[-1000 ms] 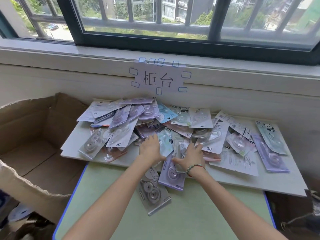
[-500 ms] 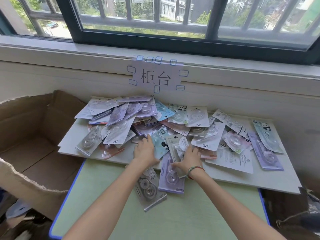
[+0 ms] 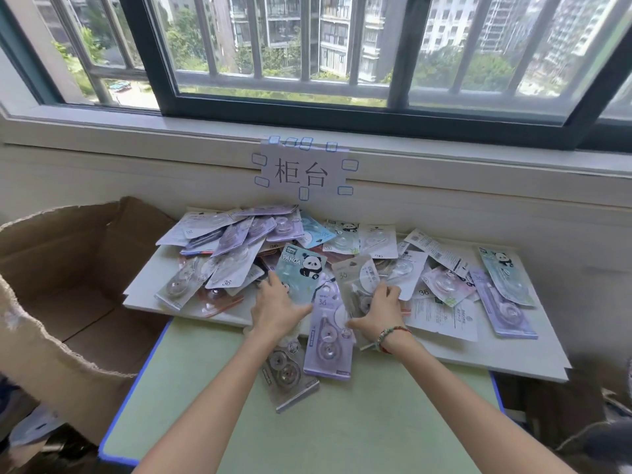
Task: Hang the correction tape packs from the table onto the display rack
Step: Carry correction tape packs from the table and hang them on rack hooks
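At frame centre, left hand (image 3: 278,307) pinches the panda pack (image 3: 301,271), right hand (image 3: 379,307) the grey pack (image 3: 355,280): light, stiff, slippery cards, best gripped by their edges.

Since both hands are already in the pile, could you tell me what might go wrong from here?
1. The left hand lifts the blue panda pack and the right hand a clear pack out of an overlapping heap; neighbours may get dragged along.
2. The purple pack and the grey pack already lie off the white board, on the green table; a nudge might slide them towards its edge.
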Demonstrator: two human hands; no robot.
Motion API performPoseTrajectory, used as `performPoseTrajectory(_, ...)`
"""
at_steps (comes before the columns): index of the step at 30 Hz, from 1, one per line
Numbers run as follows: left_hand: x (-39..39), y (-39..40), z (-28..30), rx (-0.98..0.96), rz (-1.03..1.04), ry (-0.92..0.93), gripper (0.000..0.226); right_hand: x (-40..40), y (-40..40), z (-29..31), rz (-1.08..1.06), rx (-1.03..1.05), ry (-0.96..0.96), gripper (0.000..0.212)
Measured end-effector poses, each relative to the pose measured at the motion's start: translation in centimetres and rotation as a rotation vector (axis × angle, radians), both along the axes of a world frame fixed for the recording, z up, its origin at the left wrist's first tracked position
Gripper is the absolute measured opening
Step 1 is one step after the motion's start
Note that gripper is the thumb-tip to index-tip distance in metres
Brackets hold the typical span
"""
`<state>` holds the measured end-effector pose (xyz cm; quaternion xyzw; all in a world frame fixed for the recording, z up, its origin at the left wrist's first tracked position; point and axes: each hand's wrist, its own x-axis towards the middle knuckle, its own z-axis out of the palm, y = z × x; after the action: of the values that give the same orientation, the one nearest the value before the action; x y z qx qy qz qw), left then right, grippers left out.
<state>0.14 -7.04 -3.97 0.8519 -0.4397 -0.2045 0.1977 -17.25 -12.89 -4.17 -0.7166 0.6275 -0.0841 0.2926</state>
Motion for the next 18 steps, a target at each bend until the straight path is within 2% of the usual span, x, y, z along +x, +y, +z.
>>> performPoseTrajectory(10, -5.1, 1.7, 3.0, -0.248, -0.043, 0.047, 0.116, -5.6, 4.6, 2.4, -0.325, -0.201, -0.052, 0.105)
performPoseTrajectory(18, -10.0, 6.9, 4.3, -0.354, -0.337, 0.162, 0.112, -11.3, 14.8, 4.2, -0.645, -0.311, -0.078, 0.109)
